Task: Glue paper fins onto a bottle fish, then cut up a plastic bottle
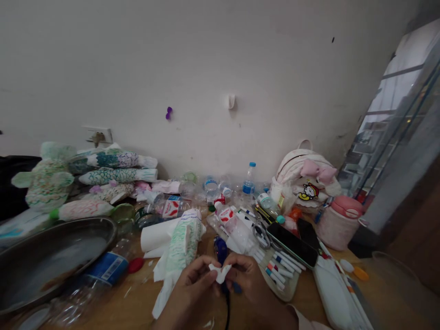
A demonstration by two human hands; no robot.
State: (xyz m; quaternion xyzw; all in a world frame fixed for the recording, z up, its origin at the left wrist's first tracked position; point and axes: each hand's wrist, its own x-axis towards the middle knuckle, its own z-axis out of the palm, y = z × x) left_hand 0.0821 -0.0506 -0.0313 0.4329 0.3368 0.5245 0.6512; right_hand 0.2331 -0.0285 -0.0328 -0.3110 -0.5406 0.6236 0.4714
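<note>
My left hand (200, 276) and my right hand (243, 274) meet low in the middle of the view. Between their fingertips they pinch a small white piece of paper or tissue (220, 272), bent into a V. Just beyond it lies a dark blue tool (220, 248) with a black cord (228, 309) running toward me; the hands partly hide it. Left of my hands rests a fish-shaped paper craft (184, 240) with green scale marks and white tail strips. A white paper roll (158, 236) lies against it.
A large metal basin (110, 224) stands at left, with a plastic bottle (106, 269) beside it. More paper fish (120, 175) are stacked behind. To the right are markers (280, 270), scissors (261, 236), a phone (292, 244), a pink-lidded jug (340, 222) and a backpack (302, 169).
</note>
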